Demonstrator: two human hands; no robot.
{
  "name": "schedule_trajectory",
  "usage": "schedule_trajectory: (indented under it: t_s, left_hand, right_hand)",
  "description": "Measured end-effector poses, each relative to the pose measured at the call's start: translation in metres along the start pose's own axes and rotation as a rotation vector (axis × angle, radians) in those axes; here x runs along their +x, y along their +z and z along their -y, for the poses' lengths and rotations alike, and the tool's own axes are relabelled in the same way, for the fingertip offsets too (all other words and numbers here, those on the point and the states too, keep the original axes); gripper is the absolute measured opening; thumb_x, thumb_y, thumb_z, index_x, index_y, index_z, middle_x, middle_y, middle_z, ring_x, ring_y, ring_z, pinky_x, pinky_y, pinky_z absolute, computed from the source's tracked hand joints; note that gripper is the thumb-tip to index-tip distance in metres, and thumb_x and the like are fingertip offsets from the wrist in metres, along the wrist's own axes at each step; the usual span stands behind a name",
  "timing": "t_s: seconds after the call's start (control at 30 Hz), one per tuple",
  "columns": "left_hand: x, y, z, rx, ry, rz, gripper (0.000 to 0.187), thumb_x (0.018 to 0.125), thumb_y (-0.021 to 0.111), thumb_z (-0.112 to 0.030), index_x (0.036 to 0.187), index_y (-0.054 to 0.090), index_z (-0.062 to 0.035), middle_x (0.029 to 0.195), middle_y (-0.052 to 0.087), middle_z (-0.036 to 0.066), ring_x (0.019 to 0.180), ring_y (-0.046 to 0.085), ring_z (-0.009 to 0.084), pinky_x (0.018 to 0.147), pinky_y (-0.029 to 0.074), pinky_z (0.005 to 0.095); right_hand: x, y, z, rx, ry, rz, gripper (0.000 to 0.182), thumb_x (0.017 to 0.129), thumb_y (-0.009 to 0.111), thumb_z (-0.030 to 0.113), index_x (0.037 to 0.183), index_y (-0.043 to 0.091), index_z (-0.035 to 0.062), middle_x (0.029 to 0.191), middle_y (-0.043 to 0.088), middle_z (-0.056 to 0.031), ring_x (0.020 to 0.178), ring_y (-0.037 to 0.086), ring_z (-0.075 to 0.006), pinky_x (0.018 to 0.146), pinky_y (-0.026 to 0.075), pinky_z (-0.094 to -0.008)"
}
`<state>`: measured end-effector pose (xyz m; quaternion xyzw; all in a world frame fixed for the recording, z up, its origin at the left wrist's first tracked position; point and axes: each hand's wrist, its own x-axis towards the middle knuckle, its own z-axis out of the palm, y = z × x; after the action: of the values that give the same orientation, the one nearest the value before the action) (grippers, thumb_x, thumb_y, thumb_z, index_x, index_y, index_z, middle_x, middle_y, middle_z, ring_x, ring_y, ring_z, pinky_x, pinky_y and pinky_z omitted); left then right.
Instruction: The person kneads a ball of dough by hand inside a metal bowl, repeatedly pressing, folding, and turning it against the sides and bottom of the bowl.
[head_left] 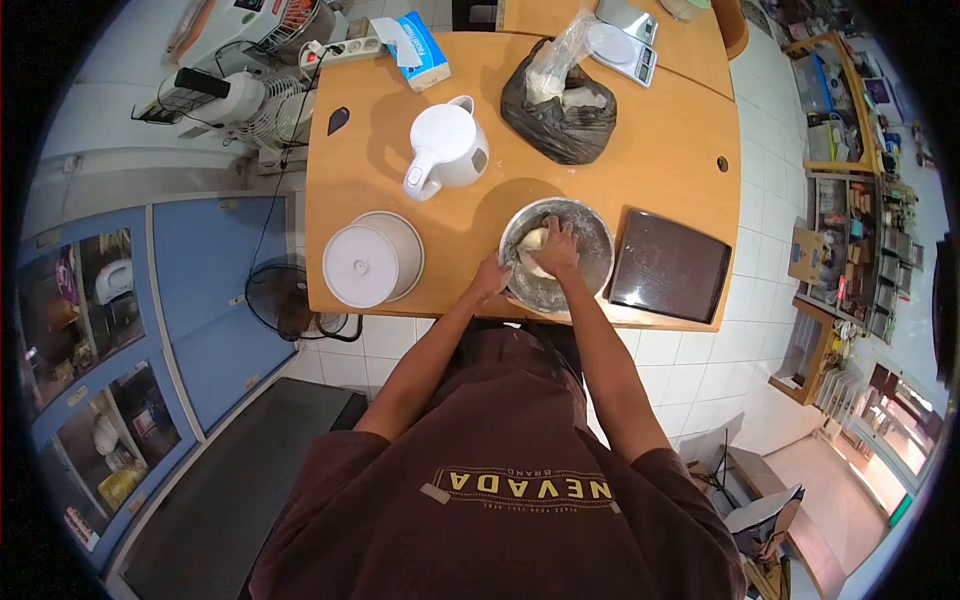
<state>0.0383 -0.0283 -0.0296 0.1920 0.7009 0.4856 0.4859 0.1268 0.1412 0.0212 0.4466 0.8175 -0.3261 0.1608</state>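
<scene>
A round metal bowl (pixel 590 212), dusted with flour inside, stands near the table's front edge. In it lies a pale lump of dough (pixel 533 241). My right hand (pixel 559 250) reaches into the bowl, its fingers curled over the dough and pressing on it. At the bowl's left rim, my left hand (pixel 490 276) grips the edge; part of its fingers is hard to make out. A dark baking tray (pixel 672 265) rests just right of the bowl.
On the wooden table (pixel 460 235) stand a lidded white container (pixel 362 262), a white electric kettle (pixel 446 143), a black plastic bag (pixel 563 130) holding clear bags, a kitchen scale (pixel 622 50) and a blue tissue box (pixel 420 55). A power strip (pixel 345 50) lies at the back left.
</scene>
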Motion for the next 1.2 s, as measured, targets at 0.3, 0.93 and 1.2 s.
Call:
schedule_trajectory:
  t_s: [0.3,0.93,1.2]
  left_hand:
    - [-0.012,0.0,-0.036,-0.025,-0.118,-0.009,0.048,0.085,0.059,-0.011,0.132,0.051,-0.0035,0.114,0.066,0.022,0.105,0.065,0.0366,0.087,0.052,0.0419]
    - [-0.005,-0.003,-0.02,-0.021,-0.134,0.086,0.052,0.086,0.056,-0.004,0.137,0.046,-0.0038,0.13,0.057,0.021,0.115,0.058,0.0322,0.098,0.045,0.0409]
    - [-0.005,-0.002,-0.009,-0.148,-0.152,0.106,0.054,0.084,0.054,-0.002,0.137,0.045,-0.0008,0.13,0.057,0.02,0.118,0.055,0.0307,0.101,0.042,0.0418]
  right_hand:
    - [-0.086,0.005,0.002,-0.023,-0.179,-0.079,0.096,0.073,0.076,0.034,0.145,0.022,0.0025,0.145,0.022,-0.0379,0.136,0.022,-0.0549,0.111,0.022,-0.0617]
    - [-0.036,0.116,-0.054,0.012,-0.113,0.11,0.083,0.091,0.05,0.051,0.155,0.007,0.0199,0.16,-0.008,-0.0179,0.143,-0.012,-0.0504,0.096,-0.006,-0.0831]
    - [-0.033,0.055,-0.027,0.121,-0.09,-0.032,0.1,0.068,0.081,0.033,0.147,0.023,0.0134,0.15,0.025,-0.0295,0.141,0.01,-0.0541,0.112,0.007,-0.066]
